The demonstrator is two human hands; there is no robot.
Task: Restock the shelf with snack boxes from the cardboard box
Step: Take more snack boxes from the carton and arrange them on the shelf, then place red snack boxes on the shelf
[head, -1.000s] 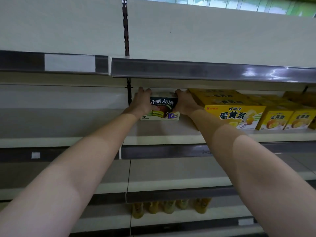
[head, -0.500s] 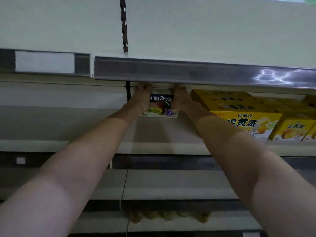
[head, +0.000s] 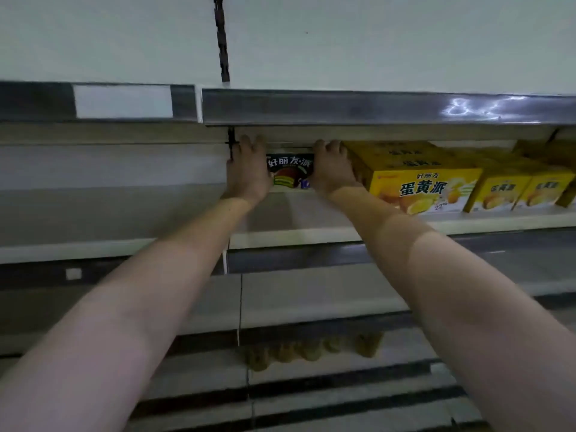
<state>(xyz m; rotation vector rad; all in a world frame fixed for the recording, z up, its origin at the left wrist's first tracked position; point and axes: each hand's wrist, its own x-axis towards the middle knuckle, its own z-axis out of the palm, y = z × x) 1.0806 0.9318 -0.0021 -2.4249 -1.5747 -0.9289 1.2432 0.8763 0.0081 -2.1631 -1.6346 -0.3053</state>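
Both arms reach far in under the upper shelf edge (head: 343, 109). Dark snack box (head: 291, 174) sits deep on the shelf (head: 296, 235), upright w/ printed front facing near, between the two hands. Left hand (head: 249, 173) is on the box's left end, right hand (head: 332, 171) on its right end; fingers of both curl up over the box's top corners, so each grips it from its side. Box bottom looks to be down on the shelf board, but contact isn't clear since the wrists cover the lower corners. Right hand is squeezed between the dark box and a big yellow snack box (head: 417, 185) just to the right; more small yellow boxes (head: 523, 191) run on further right in the same row, stacked w/ others behind. Left of the dark box the shelf back shows a black slotted upright (head: 231, 145), touching or just beside the left hand's fingers, can't tell which. Lower down, a row of blurry yellowish bottles (head: 311, 350) on a lower shelf, too dim to read.
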